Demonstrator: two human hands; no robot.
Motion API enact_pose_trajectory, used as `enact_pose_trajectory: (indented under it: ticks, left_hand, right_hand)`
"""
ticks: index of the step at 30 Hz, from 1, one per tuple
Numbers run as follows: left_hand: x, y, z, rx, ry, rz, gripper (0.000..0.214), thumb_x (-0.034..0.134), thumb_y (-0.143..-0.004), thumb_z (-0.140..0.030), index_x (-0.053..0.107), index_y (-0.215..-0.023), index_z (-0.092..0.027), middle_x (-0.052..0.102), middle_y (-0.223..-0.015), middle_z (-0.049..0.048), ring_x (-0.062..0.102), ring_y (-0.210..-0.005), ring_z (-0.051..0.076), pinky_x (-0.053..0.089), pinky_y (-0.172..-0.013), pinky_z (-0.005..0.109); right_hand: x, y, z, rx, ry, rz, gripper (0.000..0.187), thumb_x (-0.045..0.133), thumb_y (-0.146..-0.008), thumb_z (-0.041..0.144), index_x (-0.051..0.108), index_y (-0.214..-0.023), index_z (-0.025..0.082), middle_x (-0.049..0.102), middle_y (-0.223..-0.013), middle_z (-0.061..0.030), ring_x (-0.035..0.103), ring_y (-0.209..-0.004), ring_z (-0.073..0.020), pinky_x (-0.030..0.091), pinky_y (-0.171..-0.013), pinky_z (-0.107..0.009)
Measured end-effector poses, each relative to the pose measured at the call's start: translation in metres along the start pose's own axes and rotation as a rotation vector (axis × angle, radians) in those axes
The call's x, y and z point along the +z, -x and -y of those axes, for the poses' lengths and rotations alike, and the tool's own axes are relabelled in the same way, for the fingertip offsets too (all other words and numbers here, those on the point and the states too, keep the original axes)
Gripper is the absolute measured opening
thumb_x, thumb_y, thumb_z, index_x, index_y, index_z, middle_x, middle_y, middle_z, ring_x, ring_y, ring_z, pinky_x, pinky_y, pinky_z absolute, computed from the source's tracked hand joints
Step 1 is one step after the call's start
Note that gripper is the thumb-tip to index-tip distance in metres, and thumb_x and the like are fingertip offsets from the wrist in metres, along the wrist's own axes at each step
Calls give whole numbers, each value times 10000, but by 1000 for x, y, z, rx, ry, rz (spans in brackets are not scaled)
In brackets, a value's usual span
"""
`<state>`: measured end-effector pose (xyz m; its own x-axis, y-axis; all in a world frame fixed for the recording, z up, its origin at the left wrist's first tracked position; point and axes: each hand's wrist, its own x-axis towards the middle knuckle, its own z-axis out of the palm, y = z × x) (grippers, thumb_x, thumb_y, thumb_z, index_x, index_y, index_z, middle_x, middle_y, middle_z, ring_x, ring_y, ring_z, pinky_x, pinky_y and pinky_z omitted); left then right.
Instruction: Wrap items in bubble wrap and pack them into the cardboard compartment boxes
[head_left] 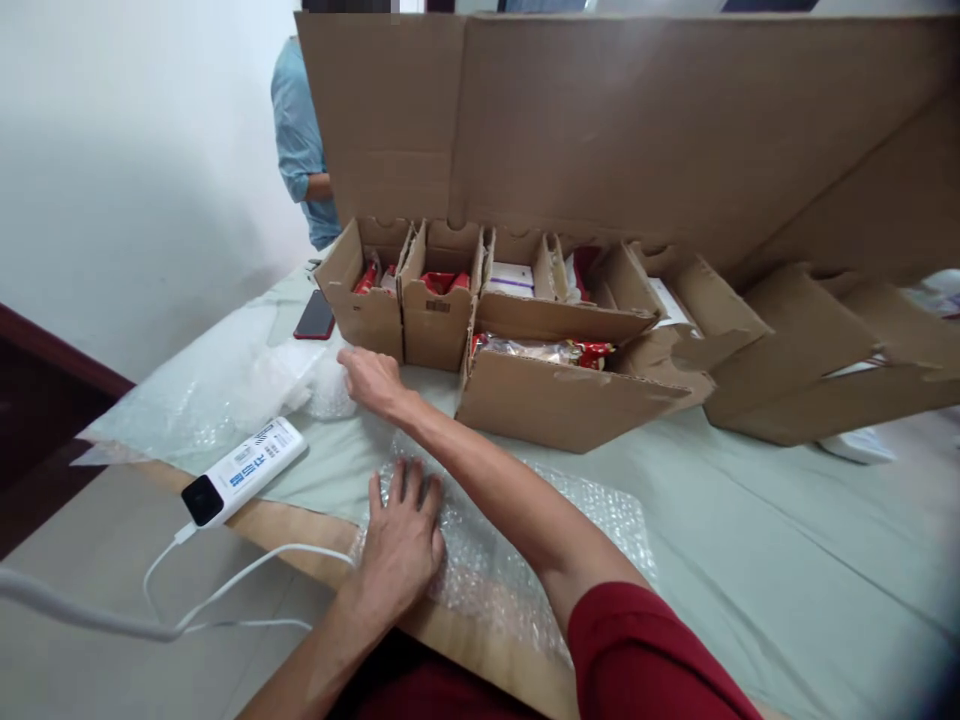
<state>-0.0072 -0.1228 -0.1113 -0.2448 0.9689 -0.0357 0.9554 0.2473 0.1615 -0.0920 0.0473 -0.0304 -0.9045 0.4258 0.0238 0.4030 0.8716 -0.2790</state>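
Observation:
My left hand (405, 540) lies flat, fingers spread, on a sheet of clear bubble wrap (600, 505) at the table's front edge. Crossing over it, my right arm reaches to the far left. There my right hand (373, 382) is closed at a crumpled bubble-wrap bundle (328, 388), its fingertips partly hidden. What lies inside the bundle cannot be made out. More clear plastic wrap (217, 375) spreads to the left of it.
Open cardboard bins (555, 400) holding red packets and white boxes stand along the back before a tall cardboard panel (600, 130). A phone (315, 316) and a white power bank (247, 470) with a cable (247, 580) are at left. A person in a blue shirt (292, 120) stands behind.

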Motion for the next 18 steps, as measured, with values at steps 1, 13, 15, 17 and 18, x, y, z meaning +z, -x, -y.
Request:
enact_pose_trajectory:
  ticks: [1, 13, 15, 17, 18]
  left_hand:
    - [1, 0, 1, 2, 8, -10, 598, 549, -881, -192, 537, -1479, -181, 438, -1610, 181, 343, -1509, 413, 243, -1201, 690]
    - [-4, -2, 2, 32, 46, -1, 510, 509, -888, -173, 621, -1385, -166, 629, -1403, 196, 493, -1351, 412, 297, -1151, 701]
    - [-5, -1, 3, 22, 67, -12, 491, 512, -888, -170, 631, -1364, -168, 625, -1403, 184, 485, -1364, 397, 309, -1157, 671]
    - [-4, -1, 6, 23, 78, -47, 477, 519, -890, -178, 632, -1353, -164, 591, -1441, 182, 448, -1407, 390, 308, -1173, 637]
    - [-2, -1, 8, 24, 79, -73, 476, 526, -889, -186, 627, -1353, -154, 563, -1469, 190, 426, -1428, 393, 309, -1178, 622]
  right_hand:
    - [-1, 3, 0, 10, 7, -11, 323, 477, -976, 142, 598, -1268, 209, 644, -1305, -122, 685, -1120, -285, 570, -898, -417]
    - [14, -43, 57, 54, -428, 35, 160, 660, -939, 331, 652, -1017, 192, 737, -1077, -63, 661, -980, -223, 471, -756, -290]
    - [11, -34, 51, 10, -489, -19, 147, 594, -985, 346, 662, -988, 217, 722, -990, 2, 640, -923, -169, 438, -727, -249]
    - [1, -6, 38, -78, -627, -116, 191, 554, -1006, 355, 673, -959, 212, 686, -899, 30, 608, -858, -134, 418, -721, -231]
    - [-6, 15, 28, -132, -714, -163, 198, 565, -997, 344, 682, -930, 199, 668, -858, 32, 593, -822, -125, 414, -720, -230]
